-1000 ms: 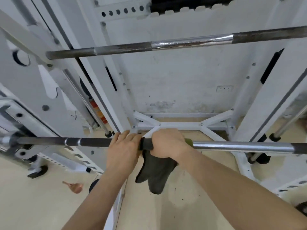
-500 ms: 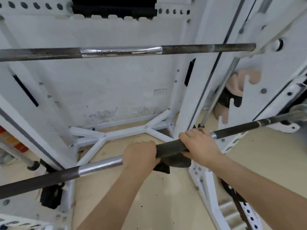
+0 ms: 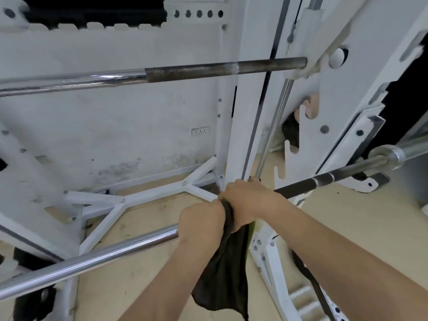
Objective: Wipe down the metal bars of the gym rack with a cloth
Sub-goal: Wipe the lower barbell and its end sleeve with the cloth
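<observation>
Head view: left hand (image 3: 202, 224) grips the bar (image 3: 104, 251), right hand (image 3: 251, 200) clamps the cloth (image 3: 225, 276) round it.

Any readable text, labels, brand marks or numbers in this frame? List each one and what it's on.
Readable text: none in this view.
Wall socket: only small dark marks, too small to tell whether any are lettering.
White rack post: plain holes and bolts, no label or number visible.
Upper bar, lower bar, cloth: no brand or marking visible.
</observation>
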### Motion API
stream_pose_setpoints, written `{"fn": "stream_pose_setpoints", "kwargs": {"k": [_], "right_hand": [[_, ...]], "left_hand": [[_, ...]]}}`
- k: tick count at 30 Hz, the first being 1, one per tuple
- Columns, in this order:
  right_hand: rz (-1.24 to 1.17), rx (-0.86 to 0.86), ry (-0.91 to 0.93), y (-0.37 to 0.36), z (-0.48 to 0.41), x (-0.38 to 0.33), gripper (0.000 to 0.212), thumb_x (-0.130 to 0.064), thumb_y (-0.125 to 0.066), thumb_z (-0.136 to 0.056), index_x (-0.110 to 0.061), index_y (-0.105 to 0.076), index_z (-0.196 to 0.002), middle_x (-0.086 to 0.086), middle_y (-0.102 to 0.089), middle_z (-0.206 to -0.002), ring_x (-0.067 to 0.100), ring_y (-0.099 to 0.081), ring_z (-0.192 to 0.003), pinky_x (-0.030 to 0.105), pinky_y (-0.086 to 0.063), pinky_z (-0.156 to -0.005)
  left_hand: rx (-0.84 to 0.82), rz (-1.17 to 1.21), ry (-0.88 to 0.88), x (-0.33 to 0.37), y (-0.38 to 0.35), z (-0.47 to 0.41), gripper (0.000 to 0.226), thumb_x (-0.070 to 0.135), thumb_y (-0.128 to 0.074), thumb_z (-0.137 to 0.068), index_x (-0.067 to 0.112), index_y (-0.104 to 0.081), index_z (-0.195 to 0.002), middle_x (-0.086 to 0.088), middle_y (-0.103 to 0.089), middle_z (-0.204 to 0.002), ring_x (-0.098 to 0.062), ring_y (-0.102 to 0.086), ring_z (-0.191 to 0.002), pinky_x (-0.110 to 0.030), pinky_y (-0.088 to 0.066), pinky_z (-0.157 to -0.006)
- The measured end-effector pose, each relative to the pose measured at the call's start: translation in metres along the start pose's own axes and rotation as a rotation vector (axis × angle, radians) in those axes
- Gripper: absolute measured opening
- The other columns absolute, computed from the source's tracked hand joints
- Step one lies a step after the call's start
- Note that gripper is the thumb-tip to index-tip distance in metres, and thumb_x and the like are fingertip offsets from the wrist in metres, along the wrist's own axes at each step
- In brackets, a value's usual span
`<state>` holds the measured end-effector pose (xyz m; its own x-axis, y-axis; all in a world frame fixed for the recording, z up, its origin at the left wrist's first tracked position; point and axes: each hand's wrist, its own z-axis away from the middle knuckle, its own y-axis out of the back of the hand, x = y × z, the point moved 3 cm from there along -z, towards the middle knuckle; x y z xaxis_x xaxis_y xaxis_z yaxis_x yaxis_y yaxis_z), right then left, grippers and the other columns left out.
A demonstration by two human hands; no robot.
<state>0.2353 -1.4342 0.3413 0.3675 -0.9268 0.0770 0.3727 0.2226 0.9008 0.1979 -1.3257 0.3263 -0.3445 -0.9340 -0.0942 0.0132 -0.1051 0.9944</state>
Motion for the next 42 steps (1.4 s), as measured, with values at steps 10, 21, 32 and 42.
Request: {"fn": "stream_pose_setpoints", "kwargs": {"k": [10,21,32,42], "right_hand": [[-0.272,0.724,-0.273,-0.05,0.08,0.103,0.074,-0.027,-0.079,-0.062,-0.034,-0.051,-0.13,0.003,-0.044,-0.126,0.028,-0.038,-0.115,0.044,-0.033,-0.088],[-1.222,0.922,-0.397,-0.086,0.079,0.065,0.031,-0.011,-0.064,-0.082,-0.036,-0.052,-0.095,-0.005,-0.058,-0.067,0.009,-0.059,-0.064,0.03,-0.053,-0.061],[-1.542,1.025,-0.552,-0.079,0.091,0.123,0.011,-0.02,-0.06,-0.091,-0.03,-0.061,-0.087,-0.001,-0.058,-0.063,0.022,-0.059,-0.06,0.042,-0.056,-0.066],[-0.685,0.983,-0.577,-0.092,0.104,0.145,0.066,-0.003,-0.061,-0.083,-0.012,-0.039,-0.145,0.016,-0.04,-0.136,0.027,-0.041,-0.117,0.035,-0.043,-0.09]], "left_hand": [[0.037,0.023,-0.023,0.084,0.003,-0.052,0.012,0.028,-0.057,-0.09,0.019,-0.05,-0.089,0.003,-0.032,-0.057,-0.018,-0.047,-0.054,-0.029,-0.037,-0.053],[0.156,-0.036,0.221,-0.015,0.0,0.034,0.035,0.037,-0.074,-0.068,0.024,-0.062,-0.098,0.002,-0.066,-0.094,-0.024,-0.061,-0.096,-0.051,-0.036,-0.101],[0.097,0.048,-0.064,0.118,0.018,-0.056,0.038,0.045,-0.055,-0.09,0.017,-0.041,-0.112,0.0,-0.053,-0.079,-0.021,-0.055,-0.065,-0.031,-0.029,-0.049],[0.173,0.132,-0.183,0.194,0.026,-0.108,0.016,0.021,-0.055,-0.092,0.014,-0.043,-0.101,-0.003,-0.059,-0.074,-0.023,-0.041,-0.053,-0.033,-0.033,-0.053]]}}
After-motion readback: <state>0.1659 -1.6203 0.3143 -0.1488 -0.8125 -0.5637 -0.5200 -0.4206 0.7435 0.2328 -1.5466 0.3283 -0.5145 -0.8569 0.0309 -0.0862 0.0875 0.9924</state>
